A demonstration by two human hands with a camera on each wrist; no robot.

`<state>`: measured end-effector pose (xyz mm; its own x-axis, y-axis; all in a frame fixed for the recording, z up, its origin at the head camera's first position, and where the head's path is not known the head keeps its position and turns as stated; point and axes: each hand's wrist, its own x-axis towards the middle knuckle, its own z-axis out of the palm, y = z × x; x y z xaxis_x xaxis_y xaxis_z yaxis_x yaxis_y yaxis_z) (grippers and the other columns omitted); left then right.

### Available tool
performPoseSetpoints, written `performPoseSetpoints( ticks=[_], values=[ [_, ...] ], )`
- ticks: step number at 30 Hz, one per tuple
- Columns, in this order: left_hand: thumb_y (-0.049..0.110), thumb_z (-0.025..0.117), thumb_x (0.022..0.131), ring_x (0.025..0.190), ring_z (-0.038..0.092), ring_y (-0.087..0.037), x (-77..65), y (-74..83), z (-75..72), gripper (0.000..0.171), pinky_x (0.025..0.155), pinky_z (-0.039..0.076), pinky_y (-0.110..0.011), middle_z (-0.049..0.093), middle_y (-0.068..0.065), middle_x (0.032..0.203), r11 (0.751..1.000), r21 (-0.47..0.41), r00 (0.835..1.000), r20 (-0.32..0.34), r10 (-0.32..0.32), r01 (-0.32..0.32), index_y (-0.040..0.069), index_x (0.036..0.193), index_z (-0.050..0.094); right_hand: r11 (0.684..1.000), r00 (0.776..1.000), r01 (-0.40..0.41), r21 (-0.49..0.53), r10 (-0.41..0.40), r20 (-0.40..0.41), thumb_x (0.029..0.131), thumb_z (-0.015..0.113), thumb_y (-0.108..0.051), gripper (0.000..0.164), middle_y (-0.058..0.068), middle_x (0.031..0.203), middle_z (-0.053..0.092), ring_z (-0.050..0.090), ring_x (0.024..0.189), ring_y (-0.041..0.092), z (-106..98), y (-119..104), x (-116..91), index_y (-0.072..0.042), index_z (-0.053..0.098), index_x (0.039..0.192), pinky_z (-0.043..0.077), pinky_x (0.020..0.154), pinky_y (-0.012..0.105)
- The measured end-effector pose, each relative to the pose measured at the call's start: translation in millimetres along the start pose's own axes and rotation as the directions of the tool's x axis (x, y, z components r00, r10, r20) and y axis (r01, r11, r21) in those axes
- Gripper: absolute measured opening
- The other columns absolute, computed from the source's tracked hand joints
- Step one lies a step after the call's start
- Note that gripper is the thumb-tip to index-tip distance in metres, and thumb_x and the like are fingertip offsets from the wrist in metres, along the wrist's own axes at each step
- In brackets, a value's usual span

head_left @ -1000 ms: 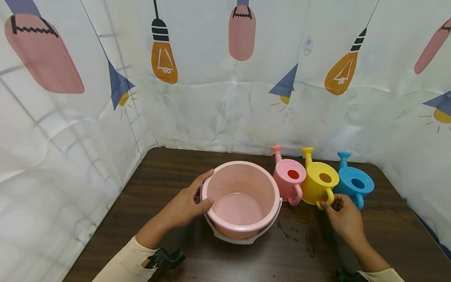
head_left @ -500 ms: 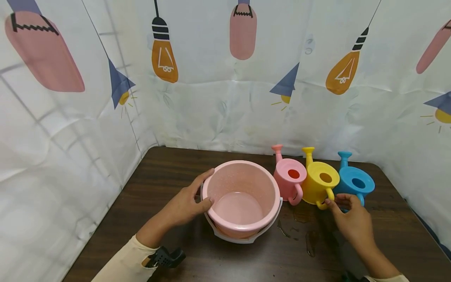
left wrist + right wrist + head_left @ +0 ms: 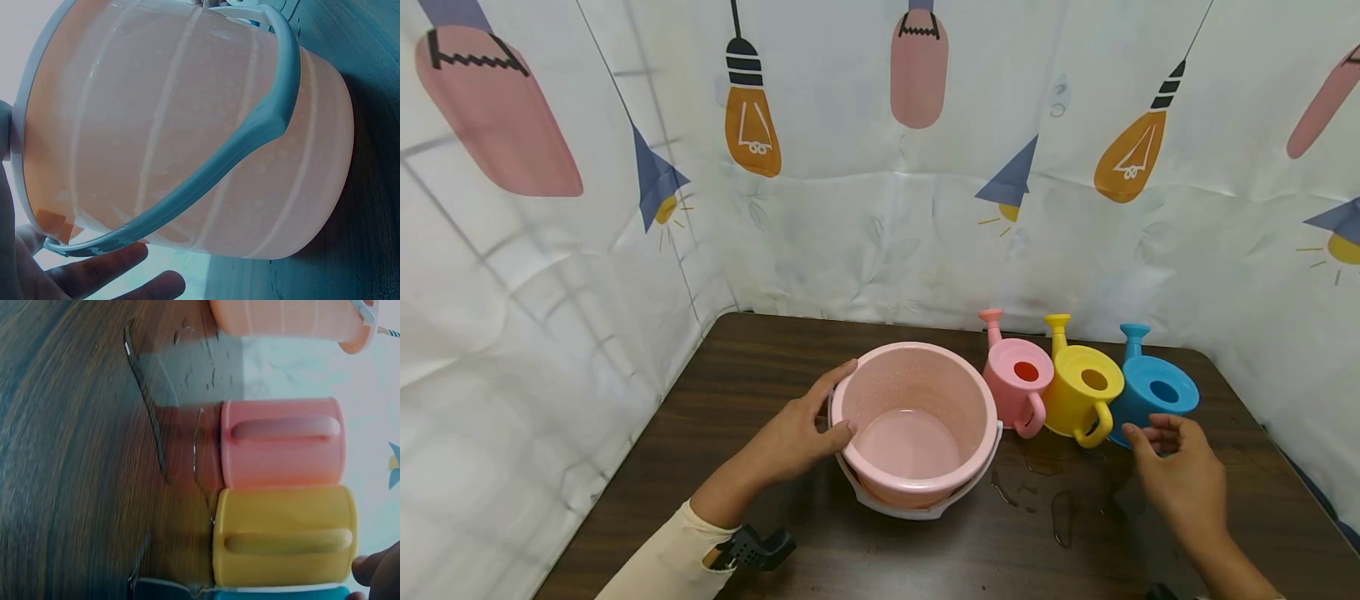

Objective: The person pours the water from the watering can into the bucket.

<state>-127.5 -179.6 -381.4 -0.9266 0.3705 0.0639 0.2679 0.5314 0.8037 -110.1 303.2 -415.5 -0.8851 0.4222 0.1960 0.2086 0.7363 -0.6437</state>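
A pink bucket (image 3: pixel 913 367) with a pale carrying handle (image 3: pixel 206 175) stands mid-table. My left hand (image 3: pixel 797 433) holds it at the left side, thumb over the rim and fingers spread along the outside. To its right is a row of three toy watering cans: pink (image 3: pixel 1011 392), yellow (image 3: pixel 1067 396) and blue (image 3: pixel 1150 387). My right hand (image 3: pixel 1183 471), fingers loosely bent, is at the near side of the blue can and hides its handle. In the right wrist view only its fingertips (image 3: pixel 369 569) show, by the yellow can's top.
Spilled water (image 3: pixel 1063 517) lies in streaks on the dark wooden table (image 3: pixel 760 358), in front of the cans. A white patterned cloth (image 3: pixel 865 233) hangs behind the table and along its left side.
My right hand has left the yellow can's handle and moved right to the blue can. The left hand, bucket and cans have stayed in place.
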Motion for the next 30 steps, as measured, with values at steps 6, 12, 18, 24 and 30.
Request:
performPoseSetpoints(
  ticks=[6, 12, 18, 24, 30],
  values=[
    [0.040, 0.065, 0.095, 0.116, 0.064, -0.025, 0.1, 0.0, 0.1, 0.079, 0.093, 0.050, -0.047, 0.052, -0.018, 0.146, 1.000, -0.002, 1.000, 0.000, -0.005, 0.005, 0.037, 0.162, 0.024, 1.000, 0.999, -0.030, 0.001, 0.030, -0.039, 0.100, 0.065, -0.038, 0.060, 0.021, 0.111, 0.063, 0.059, 0.089, 0.026, -4.8, 4.2, 1.2, 0.007, 0.050, 0.138, 0.043, 0.051, 0.022],
    [0.042, 0.065, 0.094, 0.117, 0.063, -0.026, 0.4, -0.3, -0.3, 0.079, 0.093, 0.050, -0.048, 0.051, -0.018, 0.147, 1.000, 0.003, 1.000, -0.001, 0.004, -0.004, 0.036, 0.162, 0.024, 0.999, 0.997, -0.051, 0.007, 0.051, -0.062, 0.099, 0.066, -0.035, 0.062, 0.022, 0.112, 0.061, 0.057, 0.090, 0.026, -8.8, 12.1, 4.9, 0.007, 0.048, 0.140, 0.040, 0.052, 0.018],
    [0.043, 0.065, 0.094, 0.118, 0.062, -0.026, 0.7, -0.7, -0.4, 0.080, 0.094, 0.049, -0.049, 0.051, -0.018, 0.148, 1.000, 0.013, 1.000, -0.005, 0.004, -0.004, 0.037, 0.162, 0.024, 0.997, 0.995, -0.075, -0.004, 0.074, -0.063, 0.099, 0.068, -0.031, 0.065, 0.027, 0.120, 0.057, 0.057, 0.101, 0.037, -10.4, 19.7, 10.7, 0.010, 0.045, 0.143, 0.043, 0.063, 0.030],
    [0.043, 0.065, 0.094, 0.118, 0.062, -0.026, 0.6, 0.2, -0.6, 0.080, 0.094, 0.049, -0.049, 0.051, -0.018, 0.148, 1.000, 0.010, 1.000, -0.004, 0.003, -0.003, 0.036, 0.162, 0.024, 0.997, 0.997, -0.072, 0.000, 0.072, -0.036, 0.099, 0.068, -0.026, 0.066, 0.035, 0.129, 0.051, 0.053, 0.115, 0.049, -9.3, 24.4, 13.1, 0.014, 0.041, 0.144, 0.044, 0.081, 0.059],
    [0.043, 0.065, 0.094, 0.117, 0.063, -0.026, 0.0, 1.6, -0.7, 0.080, 0.093, 0.050, -0.048, 0.052, -0.019, 0.146, 1.000, 0.004, 1.000, -0.003, 0.004, -0.004, 0.035, 0.163, 0.024, 0.997, 0.997, -0.076, -0.025, 0.076, 0.007, 0.100, 0.066, -0.026, 0.068, 0.040, 0.131, 0.052, 0.054, 0.114, 0.054, -6.6, 30.1, 14.9, 0.015, 0.037, 0.146, 0.046, 0.080, 0.063]
  ],
)
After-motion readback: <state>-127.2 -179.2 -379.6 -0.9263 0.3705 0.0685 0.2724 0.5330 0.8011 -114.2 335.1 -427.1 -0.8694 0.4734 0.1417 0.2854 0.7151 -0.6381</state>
